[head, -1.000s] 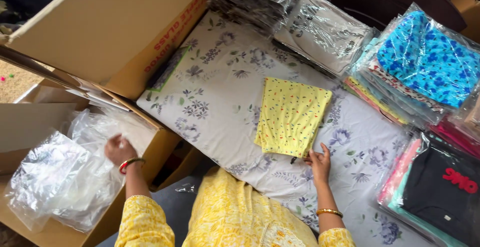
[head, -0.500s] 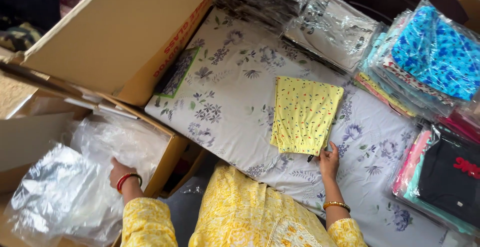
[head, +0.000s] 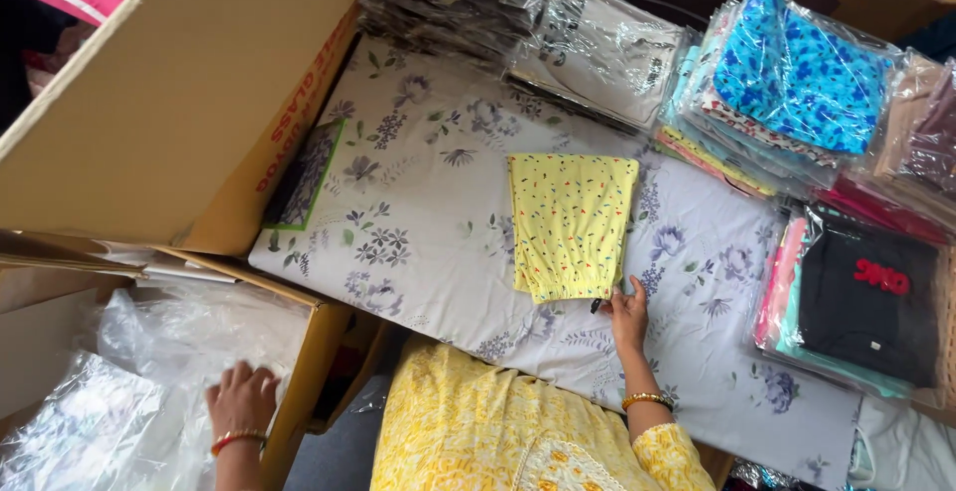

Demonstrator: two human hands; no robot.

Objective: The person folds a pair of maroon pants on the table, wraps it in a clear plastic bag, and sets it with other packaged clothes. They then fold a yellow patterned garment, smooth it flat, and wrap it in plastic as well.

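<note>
Garment (head: 571,224), yellow and folded flat, lay at the centre of the frame on the floral sheet (head: 438,202), still bare with no bag around it. The right hand (head: 628,314) rested open just below its lower right corner, fingertips touching or almost touching the hem; it grasped nothing. The left hand (head: 240,399), at the lower left, pressed down with spread fingers on the clear bags (head: 119,391) heaped in an open box (head: 317,352); whether it had pinched one bag I could not tell.

As a judgement, the folding looked done and the bagging not begun: no bag had been lifted clear of the heap.

Open sheet lay to the left of the garment as far as the big carton (head: 169,93) at the upper left. To the right the room was tighter: wrapped stacks (head: 797,83) crowded the upper right and more packs (head: 856,302) the right edge, close to the garment. Dark packs (head: 448,3) lined the top. The sheet's near edge ran just below the right hand, beside the box wall.
</note>
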